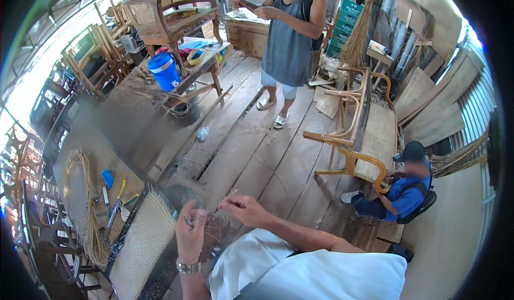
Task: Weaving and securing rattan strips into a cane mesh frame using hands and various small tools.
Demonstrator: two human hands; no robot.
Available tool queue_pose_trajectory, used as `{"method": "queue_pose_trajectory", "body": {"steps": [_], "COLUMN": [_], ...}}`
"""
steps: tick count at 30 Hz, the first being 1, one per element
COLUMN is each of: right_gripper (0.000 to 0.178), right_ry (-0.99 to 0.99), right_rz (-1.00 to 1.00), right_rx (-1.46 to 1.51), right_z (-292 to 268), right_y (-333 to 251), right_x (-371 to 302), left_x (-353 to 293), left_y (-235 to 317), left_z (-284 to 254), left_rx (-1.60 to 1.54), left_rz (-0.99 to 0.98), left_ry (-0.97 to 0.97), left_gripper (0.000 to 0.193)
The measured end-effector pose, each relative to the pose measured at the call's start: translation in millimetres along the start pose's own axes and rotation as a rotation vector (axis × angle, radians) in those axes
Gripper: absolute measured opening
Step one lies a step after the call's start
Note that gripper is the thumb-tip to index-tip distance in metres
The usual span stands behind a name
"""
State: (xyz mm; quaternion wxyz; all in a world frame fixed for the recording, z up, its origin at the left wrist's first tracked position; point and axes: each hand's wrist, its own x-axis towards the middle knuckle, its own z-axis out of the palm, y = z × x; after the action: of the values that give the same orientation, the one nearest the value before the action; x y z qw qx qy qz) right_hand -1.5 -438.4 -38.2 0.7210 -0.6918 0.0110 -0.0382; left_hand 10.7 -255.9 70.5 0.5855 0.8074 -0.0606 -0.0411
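My left hand (191, 235), with a metal watch (188, 268) at its wrist, is raised beside a woven cane panel (147, 235). Its fingers are curled near the thumb, and a small greyish spot shows between them; what it is I cannot make out. My right hand (246, 210) is just to the right, its fingertips pinched together and pointing at the left hand. Anything in that pinch is too thin to tell. Thin loose strands (217, 222) show behind and between the hands. The two hands are apart.
Left, a bundle of cane strands (88, 209), pliers (122, 187) and a blue piece (107, 179) lie on woven cane. A blue water jug (164, 70) stands behind. One person (292, 32) stands ahead; another (409, 187) sits by a tipped cane bench (375, 134).
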Motion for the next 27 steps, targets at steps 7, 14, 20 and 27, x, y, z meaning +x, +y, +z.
{"method": "queue_pose_trajectory", "body": {"steps": [7,14,20,27], "right_gripper": [0.022,0.026,0.029,0.044], "right_ry": [-0.28,-0.272,-0.239,-0.223], "right_rz": [0.063,0.156,0.522,0.605], "right_rx": [0.009,-0.305,-0.752,-1.012], "right_z": [22,-86,-222,-144], "right_y": [-37,94,227,194], "right_x": [11,1,-88,-9], "left_x": [17,40,34,64], "left_y": [-43,-65,-43,-53], "left_z": [-1,-115,-174,-69], "left_rx": [-0.093,-0.097,0.032,0.088], "left_rz": [0.171,0.108,0.164,0.151], "left_ry": [0.11,0.704,0.811,0.481], "left_gripper": [0.018,0.013,0.012,0.008]}}
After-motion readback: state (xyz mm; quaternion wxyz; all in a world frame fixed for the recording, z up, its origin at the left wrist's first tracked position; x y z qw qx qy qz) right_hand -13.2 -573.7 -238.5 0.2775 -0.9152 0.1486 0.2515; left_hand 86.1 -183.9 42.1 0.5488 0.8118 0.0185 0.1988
